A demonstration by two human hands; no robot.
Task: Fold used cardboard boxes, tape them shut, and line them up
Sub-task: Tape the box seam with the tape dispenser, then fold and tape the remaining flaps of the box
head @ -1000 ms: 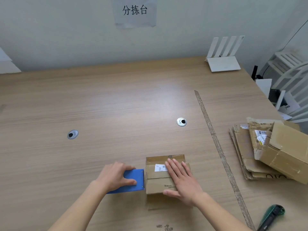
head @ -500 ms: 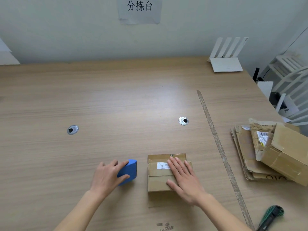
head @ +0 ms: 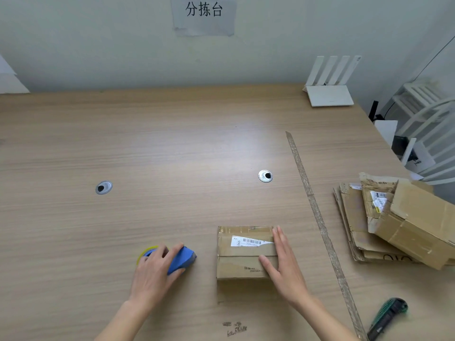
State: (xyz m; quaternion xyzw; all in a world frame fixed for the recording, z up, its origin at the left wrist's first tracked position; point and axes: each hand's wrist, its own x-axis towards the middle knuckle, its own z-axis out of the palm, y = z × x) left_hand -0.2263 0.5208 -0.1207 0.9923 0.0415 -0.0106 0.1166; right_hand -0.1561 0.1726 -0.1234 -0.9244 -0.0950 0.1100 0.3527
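A small cardboard box [head: 246,254] sits on the wooden table [head: 172,148], near the front edge. Its top flaps are folded down flat. A white label with a bar code [head: 250,241] is stuck on top.

The right hand [head: 285,269] lies flat on the right side of the box. Its fingers are straight and close together, and the thumb rests on the top of the box. It presses down and does not grab anything.

Left of the box, a little apart from it, is a blue tape dispenser [head: 179,259] with a bit of yellow showing at its far left end. The left hand [head: 155,274] holds it, with the fingers curled over the top and the thumb under the near side.

Right of the box, a long thin strip of old tape [head: 317,217] runs across the table. Past the strip lies a pile of flat, used cardboard [head: 357,230], and an open, torn box [head: 418,225] leans on top of that pile. In front of the pile, near the table edge, is a green and black box cutter [head: 387,317].

Behind the box, there are two round metal cable holes [head: 265,175] in the table. Far behind the box and to its right stands a white router [head: 330,94] with four antennas. On the wall behind the table hangs a paper sign [head: 203,13] with black writing.
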